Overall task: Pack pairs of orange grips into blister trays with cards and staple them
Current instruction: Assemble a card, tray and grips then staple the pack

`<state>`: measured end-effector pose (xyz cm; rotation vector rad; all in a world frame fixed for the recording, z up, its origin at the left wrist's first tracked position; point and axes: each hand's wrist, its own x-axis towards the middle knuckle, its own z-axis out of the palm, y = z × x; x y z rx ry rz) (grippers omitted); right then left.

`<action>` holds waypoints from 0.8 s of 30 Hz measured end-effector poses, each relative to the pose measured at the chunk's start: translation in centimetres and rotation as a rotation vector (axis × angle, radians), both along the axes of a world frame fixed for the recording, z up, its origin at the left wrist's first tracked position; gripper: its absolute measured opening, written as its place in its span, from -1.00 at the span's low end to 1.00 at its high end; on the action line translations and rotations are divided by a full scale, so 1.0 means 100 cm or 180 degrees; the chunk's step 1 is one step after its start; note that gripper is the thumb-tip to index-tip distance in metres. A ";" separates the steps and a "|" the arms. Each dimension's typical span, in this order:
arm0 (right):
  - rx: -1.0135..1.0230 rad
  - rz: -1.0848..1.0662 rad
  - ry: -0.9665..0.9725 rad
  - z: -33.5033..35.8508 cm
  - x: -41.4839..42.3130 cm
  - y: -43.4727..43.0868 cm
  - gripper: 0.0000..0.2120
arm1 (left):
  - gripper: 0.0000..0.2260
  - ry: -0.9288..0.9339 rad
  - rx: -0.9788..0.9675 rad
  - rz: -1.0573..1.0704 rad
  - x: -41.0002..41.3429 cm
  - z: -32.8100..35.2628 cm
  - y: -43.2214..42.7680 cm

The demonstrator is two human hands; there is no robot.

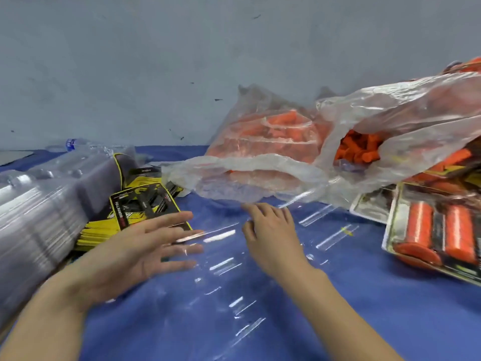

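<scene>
Clear plastic lies under both my hands: a tray [234, 269] flat on the blue cloth [377, 295]. My left hand [138, 246] is spread wide, its straight fingers touching the tray's 9 o'clock edge. My right hand [270, 235] rests at the 12 o'clock end, fingers bent; whether they pinch it I cannot tell. Cards [145, 204] sit at 10 o'clock beside stacked trays [39, 204]. Bagged orange grips [356, 149] lie at 1 o'clock, a packed pair [437, 235] at 3.

Blue-covered desk [369, 308]: clear blister tray [226, 267] centre; tray stack [33, 212] and cards [145, 204] left; bags of orange grips [260, 136] behind; packed trays [429, 235] right.
</scene>
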<state>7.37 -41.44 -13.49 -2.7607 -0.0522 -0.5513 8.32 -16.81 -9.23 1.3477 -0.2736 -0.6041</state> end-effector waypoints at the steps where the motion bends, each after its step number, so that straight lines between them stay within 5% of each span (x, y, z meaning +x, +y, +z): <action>1: -0.0029 -0.0035 -0.0044 0.003 0.003 -0.001 -0.60 | -0.34 -0.0111 0.0430 -0.0119 -0.002 0.001 0.002; 6: -0.0144 0.0106 -0.0076 0.015 0.014 -0.018 -0.66 | -0.80 -0.1080 0.2045 -0.0319 0.001 0.003 0.006; 10: -0.0102 -0.0120 0.0115 0.014 0.019 -0.044 -0.64 | -0.73 -0.2289 0.2738 0.0348 0.007 0.003 0.012; 14: -0.0073 -0.0214 0.0278 0.014 0.018 -0.048 -0.70 | -0.70 -0.2626 0.2778 0.0660 0.010 -0.004 0.020; 24: -0.0654 -0.0339 -0.0730 0.097 -0.012 -0.039 -0.67 | -0.64 -0.2580 0.2651 0.0876 0.008 0.006 0.016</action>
